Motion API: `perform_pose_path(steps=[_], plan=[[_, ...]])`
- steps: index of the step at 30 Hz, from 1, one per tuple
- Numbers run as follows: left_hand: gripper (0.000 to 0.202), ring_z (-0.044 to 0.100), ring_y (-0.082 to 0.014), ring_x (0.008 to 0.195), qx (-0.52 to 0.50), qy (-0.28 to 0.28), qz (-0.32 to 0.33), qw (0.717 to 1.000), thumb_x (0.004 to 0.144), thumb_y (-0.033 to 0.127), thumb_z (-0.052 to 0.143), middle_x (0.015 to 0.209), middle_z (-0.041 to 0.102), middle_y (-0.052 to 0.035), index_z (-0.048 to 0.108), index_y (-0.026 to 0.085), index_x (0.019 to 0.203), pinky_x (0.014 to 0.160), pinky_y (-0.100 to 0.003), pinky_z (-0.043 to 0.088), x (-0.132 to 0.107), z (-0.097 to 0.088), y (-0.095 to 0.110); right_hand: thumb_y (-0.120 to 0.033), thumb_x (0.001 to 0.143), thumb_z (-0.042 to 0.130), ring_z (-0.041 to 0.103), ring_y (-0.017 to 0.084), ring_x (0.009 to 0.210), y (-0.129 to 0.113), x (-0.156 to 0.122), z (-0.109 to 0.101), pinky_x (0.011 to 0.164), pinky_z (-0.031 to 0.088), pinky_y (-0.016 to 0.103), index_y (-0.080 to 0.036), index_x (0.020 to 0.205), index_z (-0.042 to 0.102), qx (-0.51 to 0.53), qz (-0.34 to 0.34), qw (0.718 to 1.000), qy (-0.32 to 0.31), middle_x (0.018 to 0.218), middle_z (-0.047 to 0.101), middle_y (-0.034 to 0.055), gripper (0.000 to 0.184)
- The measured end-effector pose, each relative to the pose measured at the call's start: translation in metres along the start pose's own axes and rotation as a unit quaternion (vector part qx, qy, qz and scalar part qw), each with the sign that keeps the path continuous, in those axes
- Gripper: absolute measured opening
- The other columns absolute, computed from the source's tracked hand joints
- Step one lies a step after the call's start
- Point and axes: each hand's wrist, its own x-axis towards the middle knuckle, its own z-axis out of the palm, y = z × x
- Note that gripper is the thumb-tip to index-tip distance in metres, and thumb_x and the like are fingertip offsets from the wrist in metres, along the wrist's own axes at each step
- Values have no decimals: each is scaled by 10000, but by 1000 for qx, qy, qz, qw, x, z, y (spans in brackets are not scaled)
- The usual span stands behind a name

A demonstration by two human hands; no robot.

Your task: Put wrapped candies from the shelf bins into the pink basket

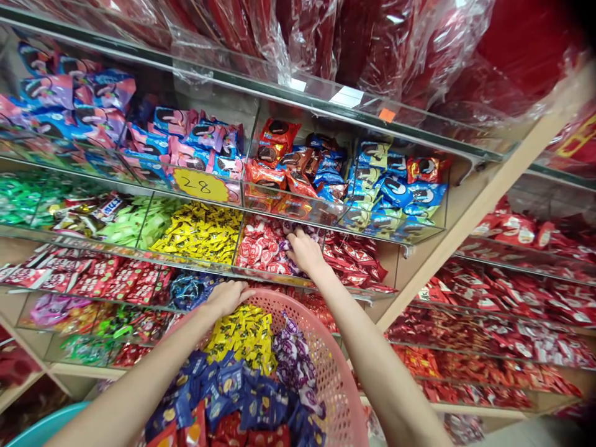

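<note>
A pink perforated plastic basket [342, 372] is at the bottom middle. Over its far rim my left hand [229, 298] curls its fingers, closed on the edge. Inside lie yellow-wrapped candies [246, 338], purple-and-white twist-wrapped candies [293, 347], dark blue packets [228, 385] and, nearest me, red packets [233, 428]. Beyond the basket, my right hand [305, 251] reaches into a shelf compartment. Its fingers are bent in among purple-wrapped candies, and the fingertips are partly hidden. Red-and-white wrapped candies [261, 242] lie just left of that hand.
Above my right hand runs a clear-fronted shelf [298, 208] of packaged cookies. A yellow tag [201, 184] reads 28. Yellow candies [200, 233] fill a compartment at left. A slanting wooden post [447, 248] divides the shelves on the right. A teal container [51, 428] shows at bottom left.
</note>
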Motion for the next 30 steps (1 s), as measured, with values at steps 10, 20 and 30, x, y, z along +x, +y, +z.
perform_pose_path(steps=[10,20,30], plan=[[540,591,-228,796,-7,-19,-6,1000,780,618,217,827,642,-76,588,229,835,690,-296,394,1,-2,0,-276,819,413,478,190,934,0,-33,-15,689,419,273,-191,1076,445,105,-24,986,131,1054,466,83,273],[572,589,-231,812,6,-22,-16,1000,766,642,201,849,642,-75,583,243,913,703,-299,397,-1,-4,3,-278,779,483,523,142,812,-18,-110,12,700,401,249,-196,1027,494,334,-16,936,107,943,551,42,262],[597,575,-246,836,2,-19,-18,1000,753,656,191,870,636,-86,583,241,929,726,-331,397,-3,-2,2,-383,698,536,588,211,819,-7,-144,63,634,403,279,-182,859,576,114,150,958,-215,859,627,83,261]])
